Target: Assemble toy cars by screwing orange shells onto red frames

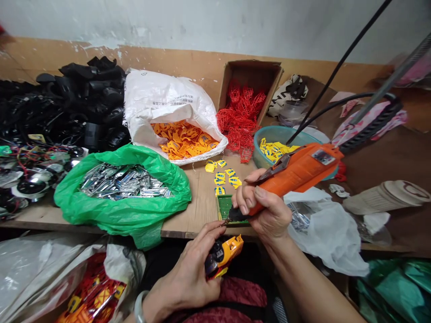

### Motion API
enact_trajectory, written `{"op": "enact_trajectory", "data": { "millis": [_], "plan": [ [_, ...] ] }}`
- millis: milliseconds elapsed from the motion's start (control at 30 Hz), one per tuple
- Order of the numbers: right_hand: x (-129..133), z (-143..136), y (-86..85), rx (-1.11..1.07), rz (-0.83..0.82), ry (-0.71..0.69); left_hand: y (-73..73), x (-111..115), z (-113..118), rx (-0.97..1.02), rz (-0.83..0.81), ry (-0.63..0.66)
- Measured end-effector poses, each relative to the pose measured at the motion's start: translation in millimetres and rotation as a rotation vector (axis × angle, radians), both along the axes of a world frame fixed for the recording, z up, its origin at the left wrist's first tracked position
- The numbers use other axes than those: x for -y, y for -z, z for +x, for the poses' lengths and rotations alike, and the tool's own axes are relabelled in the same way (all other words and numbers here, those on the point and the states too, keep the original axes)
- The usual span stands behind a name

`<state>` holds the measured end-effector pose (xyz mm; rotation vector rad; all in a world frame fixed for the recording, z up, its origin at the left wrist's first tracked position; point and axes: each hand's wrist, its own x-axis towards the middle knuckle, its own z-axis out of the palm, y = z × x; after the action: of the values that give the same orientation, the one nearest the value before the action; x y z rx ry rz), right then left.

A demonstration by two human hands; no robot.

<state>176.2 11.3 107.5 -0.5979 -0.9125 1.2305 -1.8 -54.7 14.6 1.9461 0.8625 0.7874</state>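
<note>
My left hand (191,264) is wrapped round a small orange and black toy part (230,249) at the bottom middle, with its thumb below and fingers above. My right hand (266,211) grips an orange electric screwdriver (296,172) that hangs from a spring and a black cable. The driver's tip points left and down, at the fingertips of my left hand, above the toy part. A small green basket (224,206) lies behind the tip, partly hidden by the driver. Several yellow and blue pieces (220,178) are spread on the wooden table (198,193) behind the basket.
A green bag (134,215) of metallic pieces stands left, a white sack (161,89) of orange parts behind it. Farther back are a cardboard box (276,85) with red frames and a teal bowl (262,148) of yellow pieces. Black parts (67,103) heap at left; a cup (387,197) lies right.
</note>
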Motion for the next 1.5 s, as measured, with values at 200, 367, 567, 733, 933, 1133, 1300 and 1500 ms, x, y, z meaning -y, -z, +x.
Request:
{"op": "enact_trajectory", "data": {
  "millis": [200,367,567,733,933,1133,1300,1500],
  "plan": [
    [0.0,2.4,2.9,-0.003,-0.021,-0.023,1.5,0.9,2.3,0.012,0.01,-0.009],
    [0.1,3.3,7.9,0.014,-0.024,-0.061,3.2,1.1,4.1,0.031,0.012,-0.009],
    [-0.5,3.0,8.2,0.002,-0.035,-0.053,5.9,-0.7,4.3,0.058,-0.006,-0.019],
    [0.2,3.7,9.6,0.002,-0.023,-0.068,8.3,-0.8,5.0,0.065,0.0,-0.019],
    [0.8,3.4,12.3,0.016,-0.038,-0.057,6.4,-0.4,3.6,0.05,-0.047,-0.016],
    [-6.6,7.3,-4.1,0.033,0.008,0.061,-4.0,-3.7,4.8,0.105,-0.155,-0.126],
    [-8.6,14.9,-23.7,0.019,0.056,0.18,-7.1,-11.6,7.0,0.325,-0.664,-0.365],
    [3.2,4.9,-21.0,0.033,0.059,0.089,-3.9,-21.1,12.8,0.746,-1.026,-0.416]
  ]
}}
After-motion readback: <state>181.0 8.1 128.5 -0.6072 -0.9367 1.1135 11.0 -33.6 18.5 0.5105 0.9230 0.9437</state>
